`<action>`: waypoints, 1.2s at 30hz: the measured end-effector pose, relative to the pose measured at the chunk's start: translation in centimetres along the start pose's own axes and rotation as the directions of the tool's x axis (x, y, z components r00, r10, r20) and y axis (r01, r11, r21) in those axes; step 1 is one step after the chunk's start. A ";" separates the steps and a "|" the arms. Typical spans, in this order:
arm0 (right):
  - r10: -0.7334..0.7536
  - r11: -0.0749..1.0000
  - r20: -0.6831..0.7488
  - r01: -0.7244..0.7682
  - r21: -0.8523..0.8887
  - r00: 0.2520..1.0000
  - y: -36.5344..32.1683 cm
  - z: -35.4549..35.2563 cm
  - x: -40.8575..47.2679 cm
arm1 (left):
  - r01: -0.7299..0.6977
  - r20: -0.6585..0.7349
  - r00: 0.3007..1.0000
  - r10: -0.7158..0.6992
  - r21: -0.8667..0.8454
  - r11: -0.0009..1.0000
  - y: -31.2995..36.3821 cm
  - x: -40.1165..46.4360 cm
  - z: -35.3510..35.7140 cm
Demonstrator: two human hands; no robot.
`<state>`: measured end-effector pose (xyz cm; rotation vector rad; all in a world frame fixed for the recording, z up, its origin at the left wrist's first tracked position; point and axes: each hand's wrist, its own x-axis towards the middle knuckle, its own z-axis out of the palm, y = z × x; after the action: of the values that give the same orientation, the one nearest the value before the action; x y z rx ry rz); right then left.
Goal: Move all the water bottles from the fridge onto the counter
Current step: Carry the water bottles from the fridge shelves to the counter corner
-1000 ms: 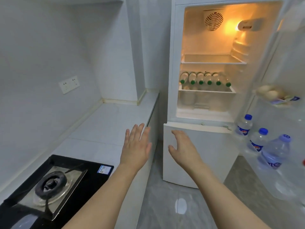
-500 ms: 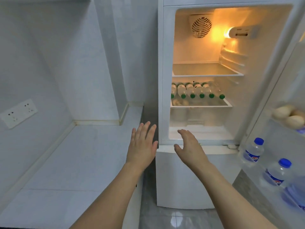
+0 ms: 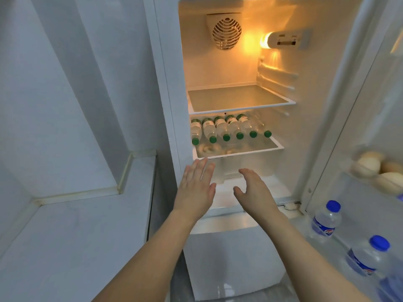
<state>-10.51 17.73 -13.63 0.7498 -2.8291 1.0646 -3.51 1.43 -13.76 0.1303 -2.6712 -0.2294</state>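
Note:
The fridge stands open and lit. Several water bottles with green caps (image 3: 226,128) lie side by side on the middle glass shelf (image 3: 239,152), caps pointing outward. Two bottles with blue caps (image 3: 326,221) stand upright in the door rack at the right. My left hand (image 3: 196,188) and my right hand (image 3: 255,190) reach forward just below the middle shelf's front edge, fingers extended, holding nothing and touching no bottle. The white counter (image 3: 76,236) lies to the left of the fridge.
The upper glass shelf (image 3: 237,98) holds nothing. Eggs (image 3: 370,168) sit in the door rack above the blue-capped bottles. A white tiled wall corner (image 3: 122,171) borders the counter at the back. The lower freezer door (image 3: 231,262) is closed under my arms.
The view has closed in on the fridge and both hands have moved forward and up, from in front of the lower door to just under the middle shelf. The stove has left the view.

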 end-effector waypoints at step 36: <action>0.574 0.763 -0.071 -0.502 0.409 0.815 17.6 -1.6 35.0 | -0.314 0.295 0.927 0.233 0.268 0.911 1.0 36.1 21.3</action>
<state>-49.52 15.25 -16.61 -0.2174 -2.7528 1.6743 -45.29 0.70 -16.84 -0.1959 -2.9232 0.2890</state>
